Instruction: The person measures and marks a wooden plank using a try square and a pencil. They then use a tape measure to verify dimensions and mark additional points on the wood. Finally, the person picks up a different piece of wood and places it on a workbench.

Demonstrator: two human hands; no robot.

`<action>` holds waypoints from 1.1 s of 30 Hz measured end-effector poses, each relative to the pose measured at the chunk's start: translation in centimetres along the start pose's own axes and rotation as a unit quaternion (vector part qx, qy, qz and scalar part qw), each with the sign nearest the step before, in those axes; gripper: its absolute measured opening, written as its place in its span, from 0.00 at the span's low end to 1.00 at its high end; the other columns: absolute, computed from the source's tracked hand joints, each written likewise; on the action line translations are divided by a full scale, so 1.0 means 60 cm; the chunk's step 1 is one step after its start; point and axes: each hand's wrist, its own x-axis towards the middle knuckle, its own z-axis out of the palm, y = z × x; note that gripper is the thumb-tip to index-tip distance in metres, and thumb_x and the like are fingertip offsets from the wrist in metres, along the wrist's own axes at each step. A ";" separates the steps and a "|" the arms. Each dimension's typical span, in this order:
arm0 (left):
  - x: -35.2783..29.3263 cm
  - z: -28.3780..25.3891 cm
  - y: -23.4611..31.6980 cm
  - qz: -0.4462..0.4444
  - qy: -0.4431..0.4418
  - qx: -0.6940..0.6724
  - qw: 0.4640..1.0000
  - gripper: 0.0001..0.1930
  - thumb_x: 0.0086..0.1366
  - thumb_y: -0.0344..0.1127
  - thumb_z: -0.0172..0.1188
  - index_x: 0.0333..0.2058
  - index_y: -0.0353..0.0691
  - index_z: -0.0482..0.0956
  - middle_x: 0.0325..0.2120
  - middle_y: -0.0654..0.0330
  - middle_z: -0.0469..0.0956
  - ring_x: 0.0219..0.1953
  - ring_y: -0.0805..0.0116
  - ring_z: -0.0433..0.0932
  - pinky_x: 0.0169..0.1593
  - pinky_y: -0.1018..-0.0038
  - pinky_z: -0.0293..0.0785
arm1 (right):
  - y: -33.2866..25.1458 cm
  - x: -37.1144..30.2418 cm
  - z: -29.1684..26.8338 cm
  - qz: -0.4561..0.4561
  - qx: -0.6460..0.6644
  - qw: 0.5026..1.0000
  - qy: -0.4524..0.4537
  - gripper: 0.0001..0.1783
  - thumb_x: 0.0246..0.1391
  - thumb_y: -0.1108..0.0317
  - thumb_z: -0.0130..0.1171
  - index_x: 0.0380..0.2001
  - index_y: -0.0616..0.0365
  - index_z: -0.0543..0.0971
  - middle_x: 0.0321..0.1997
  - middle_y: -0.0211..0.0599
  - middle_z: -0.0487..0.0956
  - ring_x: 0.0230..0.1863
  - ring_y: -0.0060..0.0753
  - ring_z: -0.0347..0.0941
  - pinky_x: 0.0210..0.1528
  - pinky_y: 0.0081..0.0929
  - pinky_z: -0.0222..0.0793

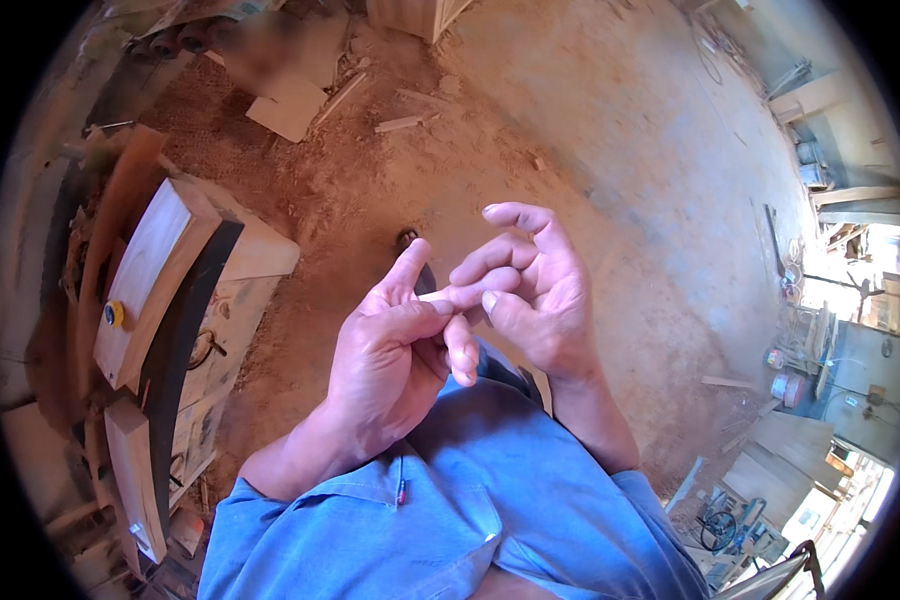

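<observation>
My left hand [385, 345] and my right hand [545, 300] meet in front of my chest. On the left, one finger points up and away, the thumb presses across the finger roots, and another finger hangs bent. Whether something small lies under that thumb is hidden. The right hand's fingers are curved and spread, its thumb and a fingertip against a finger stretched out between the hands. No tool shows in either. Nearest on the left stands a pale wooden board [155, 275] with a yellow-and-blue round item [115, 313] on it.
A second pale wooden piece [130, 470] sits nearer on the left beside a dark curved edge [195, 300]. Offcuts [288, 108] and sticks [400, 124] litter the dusty floor [620, 230] ahead. At the lower right stands a machine with a handwheel [718, 530].
</observation>
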 end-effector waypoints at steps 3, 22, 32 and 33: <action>0.055 0.004 0.020 -0.019 -0.011 -0.004 1.000 0.47 0.64 0.19 0.44 0.67 0.34 0.16 0.44 0.35 0.79 0.21 0.59 0.79 0.30 0.68 0.80 | -0.007 0.046 -0.020 0.011 -0.003 1.000 0.019 0.32 0.52 0.87 0.46 0.62 0.65 0.57 0.42 0.46 0.76 0.41 0.25 0.78 0.48 0.27 0.77; 0.364 0.055 0.218 -0.104 -0.018 -0.125 0.987 0.43 0.62 0.20 0.43 0.68 0.33 0.24 0.52 0.27 0.72 0.21 0.59 0.77 0.32 0.69 0.80 | -0.054 0.362 -0.098 0.020 0.023 0.998 0.056 0.37 0.57 0.85 0.51 0.68 0.62 0.51 0.48 0.51 0.77 0.49 0.39 0.80 0.46 0.27 0.78; 0.401 0.096 0.233 -0.124 0.029 -0.222 0.967 0.34 0.62 0.24 0.47 0.66 0.36 0.46 0.50 0.31 0.72 0.23 0.60 0.75 0.24 0.66 0.76 | -0.041 0.437 -0.158 -0.056 0.021 0.998 -0.030 0.26 0.52 0.80 0.60 0.55 0.63 0.67 0.43 0.41 0.77 0.44 0.25 0.73 0.48 0.25 0.70; 0.402 0.104 0.232 -0.120 0.032 -0.245 0.961 0.33 0.62 0.26 0.48 0.65 0.38 0.48 0.51 0.31 0.72 0.23 0.61 0.75 0.24 0.66 0.76 | -0.044 0.446 -0.164 -0.059 0.013 0.997 -0.038 0.23 0.51 0.80 0.60 0.51 0.63 0.69 0.42 0.40 0.77 0.44 0.25 0.73 0.48 0.25 0.70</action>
